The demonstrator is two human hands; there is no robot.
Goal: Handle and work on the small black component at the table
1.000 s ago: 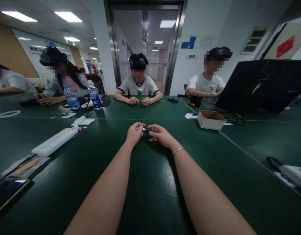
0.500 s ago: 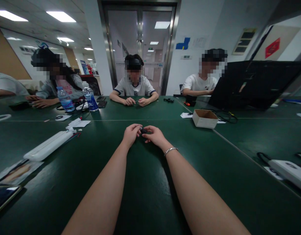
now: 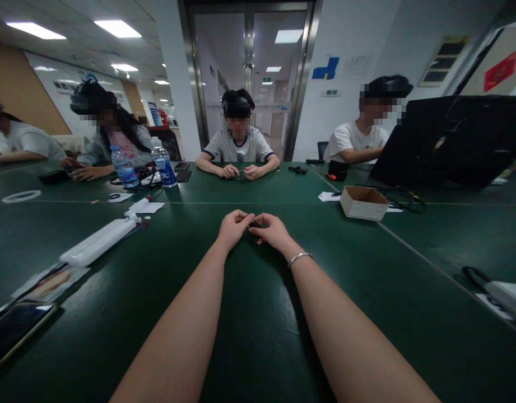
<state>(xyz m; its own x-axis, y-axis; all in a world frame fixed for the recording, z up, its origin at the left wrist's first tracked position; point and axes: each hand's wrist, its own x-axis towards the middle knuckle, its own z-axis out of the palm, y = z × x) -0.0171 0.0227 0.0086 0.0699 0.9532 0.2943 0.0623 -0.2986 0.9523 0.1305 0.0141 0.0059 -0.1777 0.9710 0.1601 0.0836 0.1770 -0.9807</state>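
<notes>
Above the green table [image 3: 258, 313], my two hands meet near the middle of the head view. A small black object [image 3: 254, 224] sits between their fingertips; its kind is too small to make out, and the fingers cover most of it. My left hand [image 3: 235, 229] is closed, thumb and fingers pinched at the object's left end. From the other side my right hand [image 3: 273, 230] grips it between thumb and fingers. A silver bracelet [image 3: 300, 258] circles my right wrist.
To the left lie a white power pack-like block [image 3: 98, 242], a phone [image 3: 20, 330] and two bottles [image 3: 165, 168]. An open cardboard box [image 3: 364, 211] and a black monitor [image 3: 451, 143] stand right. A person [image 3: 238, 148] sits opposite, others at both sides.
The view has swung slightly left, so everything sits further right. My left fingers have closed over the black object, and less of it shows now.
</notes>
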